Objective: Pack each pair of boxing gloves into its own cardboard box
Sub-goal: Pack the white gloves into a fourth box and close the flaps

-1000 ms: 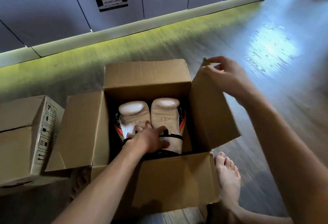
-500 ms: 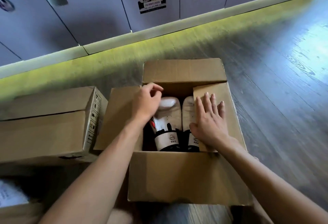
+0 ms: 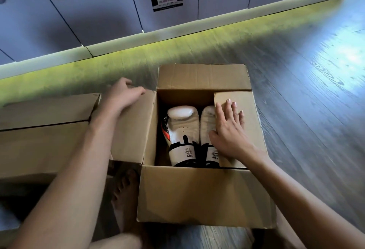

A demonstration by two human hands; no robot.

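Note:
A pair of white boxing gloves with black cuffs stands in the open cardboard box (image 3: 197,195) on the floor. The left glove (image 3: 182,130) is in full view, while the right glove (image 3: 206,124) is partly under the box's right flap (image 3: 233,95), which is folded down over the opening. My right hand (image 3: 230,130) lies flat on that flap with its fingers spread. The left flap (image 3: 134,130) leans outward, and my left hand (image 3: 122,94) curls over its far edge. The far flap stands up and the near flap hangs down.
A second, closed cardboard box (image 3: 43,140) sits against the open box's left flap. My bare foot (image 3: 126,189) is between the two boxes. Grey lockers (image 3: 102,15) with a lit skirting run along the back. Wooden floor (image 3: 316,110) stretches to the right.
My left hand has moved left, from the box opening out to the left flap's far edge. My right hand stays flat on the folded right flap.

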